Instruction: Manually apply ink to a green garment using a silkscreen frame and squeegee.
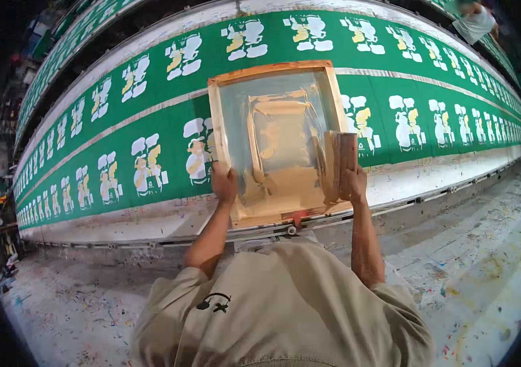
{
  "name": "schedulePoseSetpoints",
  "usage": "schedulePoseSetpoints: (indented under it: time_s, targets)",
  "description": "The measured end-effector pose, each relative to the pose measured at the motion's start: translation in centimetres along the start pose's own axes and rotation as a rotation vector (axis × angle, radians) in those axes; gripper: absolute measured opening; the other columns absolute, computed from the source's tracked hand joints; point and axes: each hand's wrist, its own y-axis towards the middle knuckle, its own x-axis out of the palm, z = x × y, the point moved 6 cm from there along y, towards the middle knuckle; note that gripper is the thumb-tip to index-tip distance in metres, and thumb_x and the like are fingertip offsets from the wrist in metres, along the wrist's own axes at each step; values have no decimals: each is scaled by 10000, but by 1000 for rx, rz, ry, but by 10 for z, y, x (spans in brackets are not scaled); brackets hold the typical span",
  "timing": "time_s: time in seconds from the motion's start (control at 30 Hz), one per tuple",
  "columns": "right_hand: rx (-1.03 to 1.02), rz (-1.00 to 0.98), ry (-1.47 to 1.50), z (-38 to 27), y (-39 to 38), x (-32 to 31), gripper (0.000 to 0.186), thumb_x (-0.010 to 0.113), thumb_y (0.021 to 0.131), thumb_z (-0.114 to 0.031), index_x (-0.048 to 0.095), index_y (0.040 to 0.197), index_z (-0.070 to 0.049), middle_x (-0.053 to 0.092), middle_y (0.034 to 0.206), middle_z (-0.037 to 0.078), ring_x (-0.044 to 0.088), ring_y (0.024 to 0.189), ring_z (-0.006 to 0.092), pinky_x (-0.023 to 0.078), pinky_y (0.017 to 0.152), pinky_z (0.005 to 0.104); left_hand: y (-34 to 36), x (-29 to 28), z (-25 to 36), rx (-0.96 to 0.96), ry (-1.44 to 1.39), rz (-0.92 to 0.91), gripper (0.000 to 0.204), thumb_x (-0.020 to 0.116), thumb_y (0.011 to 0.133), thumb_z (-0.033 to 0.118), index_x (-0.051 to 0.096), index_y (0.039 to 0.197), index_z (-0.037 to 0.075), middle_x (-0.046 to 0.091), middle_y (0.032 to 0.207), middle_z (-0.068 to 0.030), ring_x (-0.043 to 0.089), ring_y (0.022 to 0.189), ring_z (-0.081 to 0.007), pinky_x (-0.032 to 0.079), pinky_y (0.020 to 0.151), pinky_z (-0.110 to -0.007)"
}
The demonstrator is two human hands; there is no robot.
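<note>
Ochre ink point(282, 183) inside screen frame point(223, 128)

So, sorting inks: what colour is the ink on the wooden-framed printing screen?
Tan-gold ink, on the wooden-framed printing screen; head view.

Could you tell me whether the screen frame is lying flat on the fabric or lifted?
Cannot tell; both hands grip the frame over the fabric.
</note>
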Motion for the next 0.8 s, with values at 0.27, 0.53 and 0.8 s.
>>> schedulePoseSetpoints:
  time_s: [0.27, 0.53, 0.8]
  targets:
    - [-701, -39, -1032, -58, -55, 68, 385, 774, 769, -315, 708, 1124, -181, 729, 1136, 132, 652, 1180, 315, 511, 1002, 516, -7, 0, 84, 395, -348, -156, 688, 800, 810, 337, 514, 1338, 2, 540, 1276, -264, 524, 1215, -457, 445, 1014, -538]
    - [-868, -211, -1165, -176, 124, 222, 136, 716, 832, -245, 753, 955, -201, 737, 876, 88, 709, 786, 323, 554, 687, 445, 129, 99, 152, 484, -113, -400, 582, 747, 866, 292, 562, 1323, -18, 635, 1243, -239, 570, 1188, -428, 420, 1042, -527]
    - [-953, -182, -990, -54, -76, 143, 145, 738, 857, -196, 708, 991, -151, 671, 1059, 5, 638, 999, 248, 504, 899, 438, -96, 46, 71, 543, 31, -362, 617, 716, 888, 373, 583, 1376, 20, 598, 1339, -244, 564, 1211, -435, 391, 1038, -585]
